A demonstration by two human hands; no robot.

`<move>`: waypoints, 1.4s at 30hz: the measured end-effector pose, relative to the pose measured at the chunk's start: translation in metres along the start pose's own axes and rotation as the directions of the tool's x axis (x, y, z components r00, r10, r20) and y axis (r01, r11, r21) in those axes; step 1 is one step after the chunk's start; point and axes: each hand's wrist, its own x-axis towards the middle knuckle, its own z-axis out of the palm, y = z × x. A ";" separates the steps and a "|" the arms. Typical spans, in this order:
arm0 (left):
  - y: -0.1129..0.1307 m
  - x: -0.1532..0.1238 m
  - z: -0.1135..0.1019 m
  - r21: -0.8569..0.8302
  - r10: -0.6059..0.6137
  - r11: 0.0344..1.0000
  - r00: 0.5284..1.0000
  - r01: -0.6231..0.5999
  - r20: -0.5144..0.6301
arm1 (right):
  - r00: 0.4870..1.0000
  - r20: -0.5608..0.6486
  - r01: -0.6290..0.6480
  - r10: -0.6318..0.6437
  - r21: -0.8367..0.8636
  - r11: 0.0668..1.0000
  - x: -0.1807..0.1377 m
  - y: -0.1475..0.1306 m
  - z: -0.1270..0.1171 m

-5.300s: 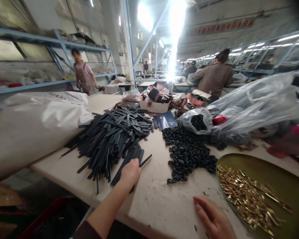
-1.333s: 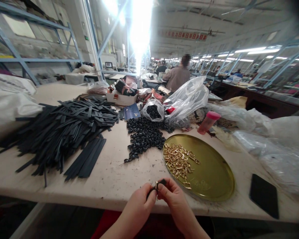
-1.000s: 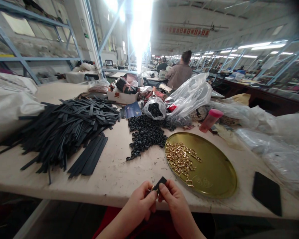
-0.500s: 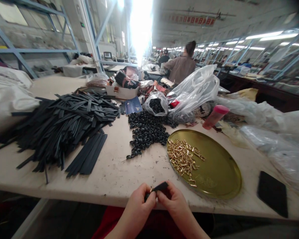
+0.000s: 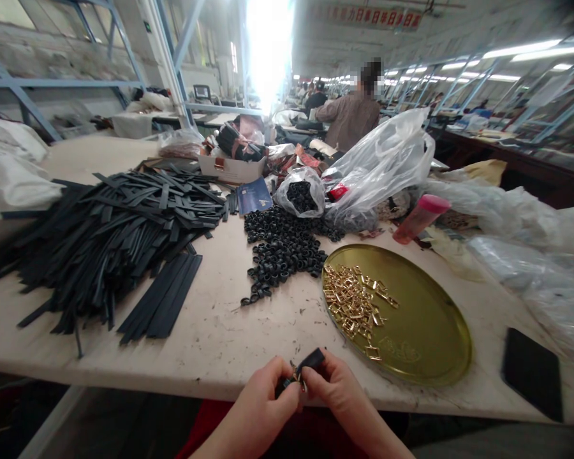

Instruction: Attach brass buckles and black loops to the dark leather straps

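Observation:
My left hand and my right hand meet at the table's near edge, both pinched on a short black strap with a small gold buckle between the fingertips. Just beyond my right hand lies a round gold tray holding a heap of gold buckles. A pile of small black loops sits at the table's middle. A big heap of long black straps covers the left side.
A black phone lies at the right near the table edge. Clear plastic bags, a pink bottle and a white box crowd the far side. A white sack is far left. A person works behind.
5.3 s ago my left hand lay on the strap pile and my right rested on the table. Since then both hands have come together on a strap and buckle; over the last second they barely shift.

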 end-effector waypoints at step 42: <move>-0.012 0.027 -0.013 0.088 0.102 0.993 0.972 -0.085 -0.211 | 0.972 0.206 -0.137 0.115 0.092 0.986 0.030 -0.038 -0.008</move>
